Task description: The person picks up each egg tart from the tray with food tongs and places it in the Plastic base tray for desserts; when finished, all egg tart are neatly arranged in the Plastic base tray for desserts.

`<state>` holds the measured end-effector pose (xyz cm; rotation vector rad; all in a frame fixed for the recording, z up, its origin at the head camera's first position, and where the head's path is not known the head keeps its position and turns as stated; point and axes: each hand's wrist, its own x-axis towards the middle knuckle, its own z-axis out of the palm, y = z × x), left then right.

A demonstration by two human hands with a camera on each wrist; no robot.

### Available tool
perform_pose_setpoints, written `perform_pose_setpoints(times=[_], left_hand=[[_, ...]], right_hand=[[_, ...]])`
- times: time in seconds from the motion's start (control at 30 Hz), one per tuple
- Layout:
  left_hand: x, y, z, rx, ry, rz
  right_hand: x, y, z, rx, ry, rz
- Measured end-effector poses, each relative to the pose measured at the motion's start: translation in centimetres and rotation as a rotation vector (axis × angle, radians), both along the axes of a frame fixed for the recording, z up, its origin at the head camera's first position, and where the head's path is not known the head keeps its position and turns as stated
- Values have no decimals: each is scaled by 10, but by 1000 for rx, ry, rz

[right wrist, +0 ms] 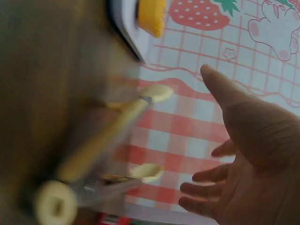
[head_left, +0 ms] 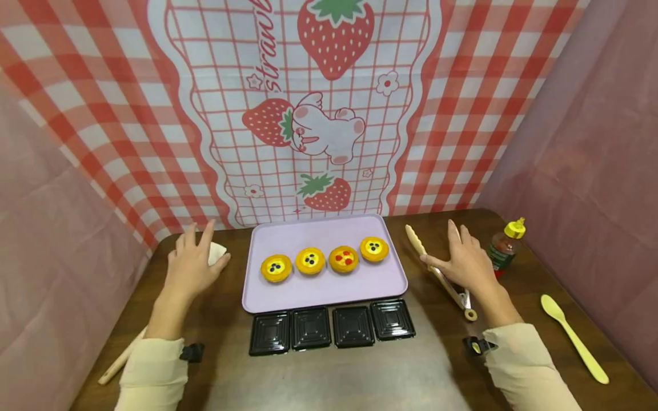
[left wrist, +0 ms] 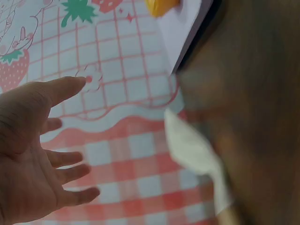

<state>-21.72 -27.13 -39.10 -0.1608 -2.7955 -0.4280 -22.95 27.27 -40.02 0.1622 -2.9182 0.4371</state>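
My left hand (head_left: 190, 265) hovers at the left with fingers spread and nothing in them. Beside and below it lies a spatula with a white head (head_left: 217, 253) and a wooden handle (head_left: 123, 358); the hand hides its middle. On the right, my empty right hand (head_left: 469, 262) is held out, its thumb over the tongs (head_left: 415, 240). The right wrist view shows a gap between that hand and the tongs (right wrist: 105, 140). Between the hands is a lilac tray (head_left: 324, 291) bearing several egg tarts, some with blue dots, one tart with red pieces (head_left: 343, 260).
Several black square plastic trays (head_left: 311, 328) stand in a row before the lilac tray. Right of the right hand are a sauce bottle with a yellow cap (head_left: 514, 228) and a pale yellow spoon (head_left: 576, 339). A checked strawberry cloth (head_left: 329, 131) hangs behind the table.
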Motion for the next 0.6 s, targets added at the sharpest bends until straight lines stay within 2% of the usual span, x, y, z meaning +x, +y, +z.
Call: perform_pose_setpoints(times=[0.17, 0.33, 0.47, 0.6], left_hand=[[-4, 12, -22, 134, -162, -38], [-11, 19, -43, 198, -287, -79], [-11, 22, -51, 270, -360, -86], [-12, 28, -55, 413, -451, -57]], right_hand=[[7, 1, -24, -20, -27, -113], [9, 3, -38, -44, -121, -204], [7, 6, -43, -66, -153, -250], [3, 8, -45, -84, -168, -276]])
